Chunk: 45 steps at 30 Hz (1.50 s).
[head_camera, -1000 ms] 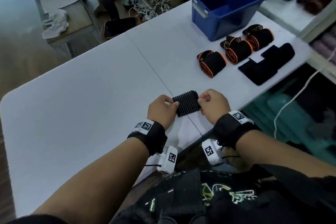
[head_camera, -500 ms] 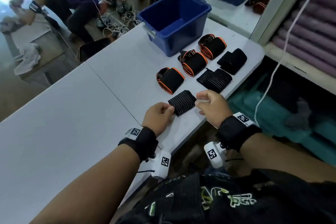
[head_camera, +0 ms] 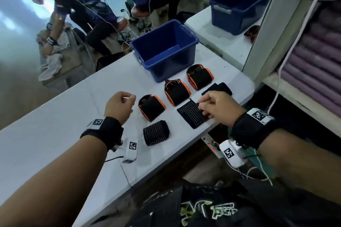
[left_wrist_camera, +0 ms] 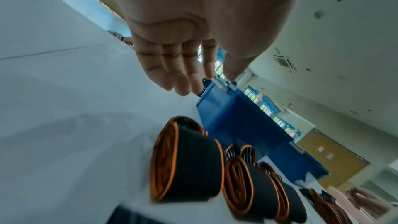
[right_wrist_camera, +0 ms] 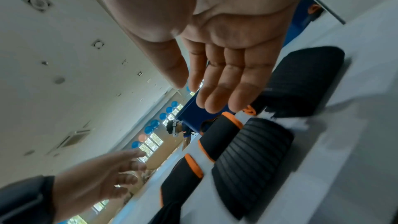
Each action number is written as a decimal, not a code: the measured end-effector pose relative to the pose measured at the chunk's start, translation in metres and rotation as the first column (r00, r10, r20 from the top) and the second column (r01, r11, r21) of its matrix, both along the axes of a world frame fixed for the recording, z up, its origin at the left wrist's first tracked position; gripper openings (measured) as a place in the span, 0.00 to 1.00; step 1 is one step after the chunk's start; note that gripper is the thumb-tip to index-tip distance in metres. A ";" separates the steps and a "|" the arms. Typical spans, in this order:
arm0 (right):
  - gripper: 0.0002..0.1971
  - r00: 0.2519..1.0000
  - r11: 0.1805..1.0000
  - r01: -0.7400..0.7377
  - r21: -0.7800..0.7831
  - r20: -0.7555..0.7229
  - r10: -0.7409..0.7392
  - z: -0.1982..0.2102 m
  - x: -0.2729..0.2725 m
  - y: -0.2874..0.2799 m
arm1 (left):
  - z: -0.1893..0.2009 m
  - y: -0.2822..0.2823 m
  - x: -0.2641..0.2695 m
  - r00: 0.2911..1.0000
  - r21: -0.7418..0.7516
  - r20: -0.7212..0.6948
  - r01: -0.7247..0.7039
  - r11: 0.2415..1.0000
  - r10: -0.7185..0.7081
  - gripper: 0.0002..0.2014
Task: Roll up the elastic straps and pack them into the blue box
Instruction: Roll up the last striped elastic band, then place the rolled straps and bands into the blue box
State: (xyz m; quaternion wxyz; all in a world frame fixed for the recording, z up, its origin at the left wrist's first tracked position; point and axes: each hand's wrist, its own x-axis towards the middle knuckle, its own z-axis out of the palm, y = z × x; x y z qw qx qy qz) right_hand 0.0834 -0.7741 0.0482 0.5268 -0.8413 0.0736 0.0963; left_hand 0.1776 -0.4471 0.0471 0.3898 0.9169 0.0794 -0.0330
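A rolled black ribbed strap (head_camera: pixel 156 132) lies by itself near the table's front edge. My left hand (head_camera: pixel 127 101) hovers above the table, left of the nearest orange-edged roll (head_camera: pixel 151 107), fingers relaxed and holding nothing; the left wrist view shows that hand (left_wrist_camera: pixel 206 83) open over the same roll (left_wrist_camera: pixel 187 163). My right hand (head_camera: pixel 203 106) reaches over a folded black ribbed strap (head_camera: pixel 191 114), fingers straight and empty in the right wrist view (right_wrist_camera: pixel 197 94) above this strap (right_wrist_camera: pixel 252 159). The blue box (head_camera: pixel 166 48) stands empty behind the straps.
Two more orange-edged rolls (head_camera: pixel 177 91) (head_camera: pixel 200 76) and a plain black strap (head_camera: pixel 219 87) lie between my hands and the box. A second blue box (head_camera: pixel 238 5) sits on another table. Shelves with purple rolls (head_camera: pixel 313 57) stand at the right. People sit beyond the table.
Both hands have let go of the rolled black strap, which now lies on the table. My right hand has moved right to the folded strap; my left hand has lifted away.
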 end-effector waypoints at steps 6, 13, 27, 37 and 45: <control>0.08 0.996 0.947 -0.036 -0.319 0.064 0.060 0.001 0.036 -0.055 | 0.023 -0.015 0.050 0.998 0.022 0.050 -0.028 0.999 0.027 0.19; 0.14 0.995 0.837 -0.097 -0.539 -0.072 0.070 -0.010 0.056 -0.086 | 0.034 -0.045 0.096 0.996 0.042 0.023 0.080 0.996 -0.081 0.20; 0.36 0.887 0.673 -0.461 -0.579 -0.305 0.347 -0.033 0.076 -0.078 | 0.005 -0.058 0.133 0.997 -0.066 0.064 0.056 0.996 -0.052 0.09; 0.38 0.798 0.499 -0.601 -0.625 -0.443 0.407 -0.029 0.093 -0.077 | -0.004 -0.059 0.133 0.994 -0.094 0.094 0.067 0.993 -0.058 0.09; 0.38 0.779 0.443 -0.621 -0.647 -0.448 0.439 -0.025 0.099 -0.074 | -0.005 -0.058 0.132 0.992 -0.110 0.108 0.072 0.991 -0.061 0.09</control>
